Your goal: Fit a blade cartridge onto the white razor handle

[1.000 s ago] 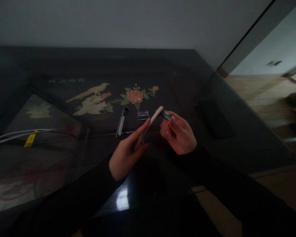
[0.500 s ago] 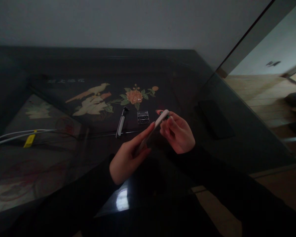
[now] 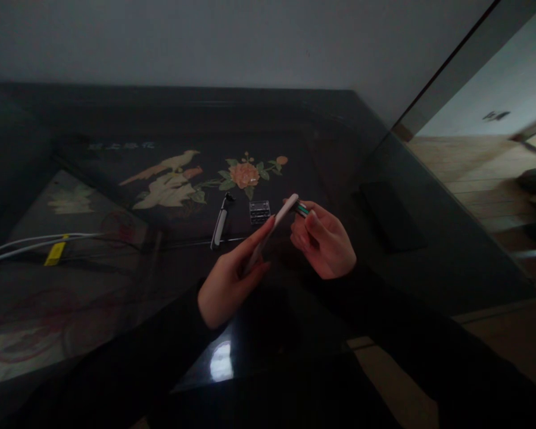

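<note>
My left hand is closed round a slim pale razor handle that points up and to the right. My right hand pinches a small green-striped blade cartridge right at the handle's upper tip. Both hands hover above a dark glass-topped table. On the table just beyond them lie a second razor handle, dark and white, and a small clear cartridge holder.
A flower-and-bird inlay decorates the table under the glass. White cables with a yellow tag run in from the left. A dark flat pad lies to the right. The table's right edge meets a wooden floor.
Half a second ago the handle's tip covered the cartridge in my right hand; now the tip has drawn back slightly left and the green-striped cartridge shows again.
</note>
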`<state>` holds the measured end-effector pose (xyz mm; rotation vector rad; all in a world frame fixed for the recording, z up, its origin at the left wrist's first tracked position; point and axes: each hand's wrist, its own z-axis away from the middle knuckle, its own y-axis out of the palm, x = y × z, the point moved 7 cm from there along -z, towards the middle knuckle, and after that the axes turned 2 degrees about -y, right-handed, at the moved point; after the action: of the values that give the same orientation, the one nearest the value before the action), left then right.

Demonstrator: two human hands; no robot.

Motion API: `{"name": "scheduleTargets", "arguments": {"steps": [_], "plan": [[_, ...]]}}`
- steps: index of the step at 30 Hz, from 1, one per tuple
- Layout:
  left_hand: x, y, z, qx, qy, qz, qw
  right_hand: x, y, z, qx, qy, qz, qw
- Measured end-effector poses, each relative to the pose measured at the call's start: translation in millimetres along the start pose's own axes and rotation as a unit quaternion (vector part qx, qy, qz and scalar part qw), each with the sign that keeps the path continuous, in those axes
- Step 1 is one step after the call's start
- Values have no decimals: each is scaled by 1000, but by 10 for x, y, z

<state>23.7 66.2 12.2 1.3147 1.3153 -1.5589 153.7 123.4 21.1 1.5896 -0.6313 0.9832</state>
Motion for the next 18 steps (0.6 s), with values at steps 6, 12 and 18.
{"name": "scheduleTargets", "arguments": {"steps": [6, 12, 18], "plan": [[15, -6, -1, -5, -13, 6, 1000, 13, 21, 9, 2, -1, 3, 1000], [3, 31, 14, 16, -9, 9, 1000, 16, -1, 2, -7, -7, 19, 1000], [-12, 71, 39, 37, -13, 14, 999, -1, -26, -5, -12, -7, 17, 1000]]}}
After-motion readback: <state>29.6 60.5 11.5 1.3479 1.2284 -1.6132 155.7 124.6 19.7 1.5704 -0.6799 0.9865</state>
